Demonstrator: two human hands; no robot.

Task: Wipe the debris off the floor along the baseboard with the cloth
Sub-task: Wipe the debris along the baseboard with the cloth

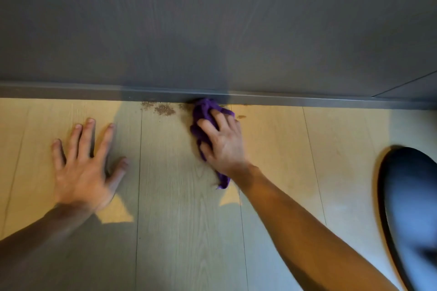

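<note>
My right hand (222, 142) presses a crumpled purple cloth (203, 111) onto the light wooden floor (170, 196), its far end touching the grey baseboard (94, 93). Brown crumbly debris (163, 109) lies along the baseboard just left of the cloth, and a small bit of debris (241, 116) sits right of it. My left hand (82, 163) rests flat on the floor to the left, fingers spread, holding nothing.
A dark grey wood-grain wall panel (212, 26) rises above the baseboard. A dark rounded object (411, 208) sits on the floor at the right edge.
</note>
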